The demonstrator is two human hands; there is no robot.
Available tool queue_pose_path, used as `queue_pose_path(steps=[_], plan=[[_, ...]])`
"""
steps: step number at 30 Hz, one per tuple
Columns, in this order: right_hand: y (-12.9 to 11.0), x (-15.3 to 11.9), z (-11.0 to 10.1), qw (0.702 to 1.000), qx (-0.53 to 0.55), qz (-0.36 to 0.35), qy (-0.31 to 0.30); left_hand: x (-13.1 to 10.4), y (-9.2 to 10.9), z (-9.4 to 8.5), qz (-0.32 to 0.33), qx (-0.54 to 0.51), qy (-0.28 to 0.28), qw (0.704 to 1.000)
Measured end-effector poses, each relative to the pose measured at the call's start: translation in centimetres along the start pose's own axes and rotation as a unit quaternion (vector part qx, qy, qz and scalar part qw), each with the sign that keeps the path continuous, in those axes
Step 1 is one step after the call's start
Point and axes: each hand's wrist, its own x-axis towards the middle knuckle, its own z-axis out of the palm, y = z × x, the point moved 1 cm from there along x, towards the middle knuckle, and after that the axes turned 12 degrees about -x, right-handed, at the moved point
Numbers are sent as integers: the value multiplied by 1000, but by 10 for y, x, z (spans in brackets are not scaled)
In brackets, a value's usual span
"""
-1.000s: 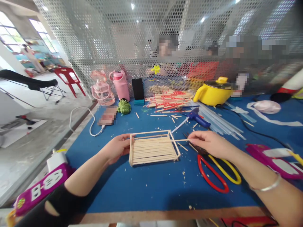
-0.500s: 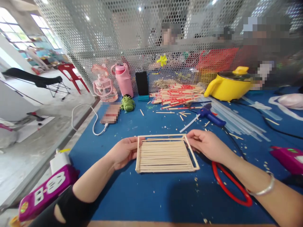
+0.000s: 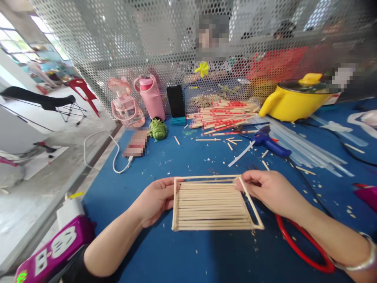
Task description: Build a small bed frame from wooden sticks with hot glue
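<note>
Between my two hands is a rectangular wooden-stick frame point(image 3: 212, 206), its inside filled with a row of parallel thin sticks. My left hand point(image 3: 157, 198) pinches its left side near the far corner, thumb on the near face and some fingers behind. At the far right corner, my right hand point(image 3: 263, 190) grips it with thumb and fingers, partly hidden by the side stick. The panel is tilted toward me over the blue table. Beyond my right hand lies a blue glue gun point(image 3: 273, 144), a translucent glue stick point(image 3: 241, 154) at its nozzle.
Red-banded wooden sticks point(image 3: 224, 116) are heaped by the perforated metal screen point(image 3: 147, 43). Right of them are loose glue sticks point(image 3: 309, 151) and a yellow pot point(image 3: 294, 103). Green yarn point(image 3: 158, 129) and a pink bottle point(image 3: 151, 98) stand left. A red loop point(image 3: 306, 247) lies under my right forearm.
The stick frame and both hands sit slightly lower and further right in view, with the frame looking a little larger. The camera has shifted somewhat. Both hands keep their hold.
</note>
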Motion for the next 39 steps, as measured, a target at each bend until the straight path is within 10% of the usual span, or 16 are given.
queue_pose_path(steps=[13, 23, 39], plan=[[-10, -4, 7, 998, 7, 17, 57, 0, -8, 5, 30, 90, 66, 993], [-4, 1, 6, 945, 308, 96, -57, -2, -8, 8, -16, 70, 84, 994], [-5, 7, 15, 911, 363, 171, -97, -2, -12, 7, -30, 31, 111, 993]])
